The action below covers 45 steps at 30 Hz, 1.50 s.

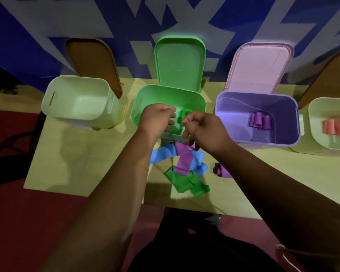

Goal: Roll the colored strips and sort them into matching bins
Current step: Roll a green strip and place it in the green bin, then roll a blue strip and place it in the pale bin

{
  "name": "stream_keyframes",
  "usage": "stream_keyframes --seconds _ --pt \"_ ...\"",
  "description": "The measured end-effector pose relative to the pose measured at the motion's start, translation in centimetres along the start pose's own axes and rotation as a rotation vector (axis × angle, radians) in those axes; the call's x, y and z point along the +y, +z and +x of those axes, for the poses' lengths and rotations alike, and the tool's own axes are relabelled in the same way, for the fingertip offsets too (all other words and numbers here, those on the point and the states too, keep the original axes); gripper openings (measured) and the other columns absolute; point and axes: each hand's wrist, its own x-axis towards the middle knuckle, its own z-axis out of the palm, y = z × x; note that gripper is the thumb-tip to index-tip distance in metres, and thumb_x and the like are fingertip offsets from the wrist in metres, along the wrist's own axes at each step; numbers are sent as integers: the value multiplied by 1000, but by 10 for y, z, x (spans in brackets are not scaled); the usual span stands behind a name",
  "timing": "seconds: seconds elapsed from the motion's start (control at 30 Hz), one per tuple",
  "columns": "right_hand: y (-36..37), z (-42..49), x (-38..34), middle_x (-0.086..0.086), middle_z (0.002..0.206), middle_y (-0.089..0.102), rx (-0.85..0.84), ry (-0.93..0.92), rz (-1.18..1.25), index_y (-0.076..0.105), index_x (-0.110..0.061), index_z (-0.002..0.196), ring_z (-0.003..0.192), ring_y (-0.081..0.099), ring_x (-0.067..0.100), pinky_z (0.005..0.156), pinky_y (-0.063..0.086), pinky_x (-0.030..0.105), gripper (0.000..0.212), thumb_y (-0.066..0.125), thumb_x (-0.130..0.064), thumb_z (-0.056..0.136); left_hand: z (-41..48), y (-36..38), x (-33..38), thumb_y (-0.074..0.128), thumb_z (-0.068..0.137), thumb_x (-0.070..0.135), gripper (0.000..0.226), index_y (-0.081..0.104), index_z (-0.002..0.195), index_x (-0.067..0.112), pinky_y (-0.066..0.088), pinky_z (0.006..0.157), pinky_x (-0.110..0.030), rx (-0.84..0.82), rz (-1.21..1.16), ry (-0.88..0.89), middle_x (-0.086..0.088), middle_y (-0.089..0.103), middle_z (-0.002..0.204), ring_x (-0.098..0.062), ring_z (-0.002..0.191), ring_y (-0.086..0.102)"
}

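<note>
Left hand [157,117] and right hand [203,129] flank a green roll [182,115] over the green bin [165,89]; neither grip's state can be told. Loose strips [185,163] lie at 6 o'clock.

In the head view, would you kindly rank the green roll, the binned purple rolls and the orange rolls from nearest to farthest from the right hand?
1. green roll, just left of the right hand.
2. purple rolls, in the purple bin to the right.
3. orange rolls, in the far-right bin.
</note>
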Motion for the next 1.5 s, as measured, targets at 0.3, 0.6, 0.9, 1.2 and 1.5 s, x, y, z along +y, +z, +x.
stream_keyframes --seconds 0.3,0.6,0.9,1.2,1.5 --pt "33 -21 40 7 77 75 -479 73 -136 74 4 103 57 63 17 53 50 27 22 52 4 105 -54 -23 -68 64 101 38 39 73 68 21 43 63 -33 310 -65 -136 7 65 56 -18 57 55" --pt "66 -19 98 38 121 67 -427 -277 -660 77 10 113 124 62 51 103 43 38 25 74 6 88 -73 7 -180 67 90 25 31 85 115 22 46 117 -43 115 608 118 -17 58 156 -43 137 59" --pt "73 -11 99 31 168 29 -452 -188 -771 65 -4 143 161 27 37 121 25 24 44 68 -8 99 -60 6 -213 37 88 43 64 79 119 5 59 99 -58 136 617 248 -16 74 133 -48 116 70" --pt "77 -11 66 17 171 34 -430 -237 -597 59 -19 151 163 25 23 126 20 23 56 66 -7 98 -88 -16 -130 71 100 4 22 82 118 5 50 86 -6 307 107 120 -8 81 113 -16 96 74" --pt "72 -19 5 -10 101 68 -250 -284 -233 65 -9 118 72 61 -5 72 44 12 37 52 13 92 -100 -56 -64 71 92 9 18 82 95 23 64 93 -45 349 -196 128 1 82 93 -19 90 78"
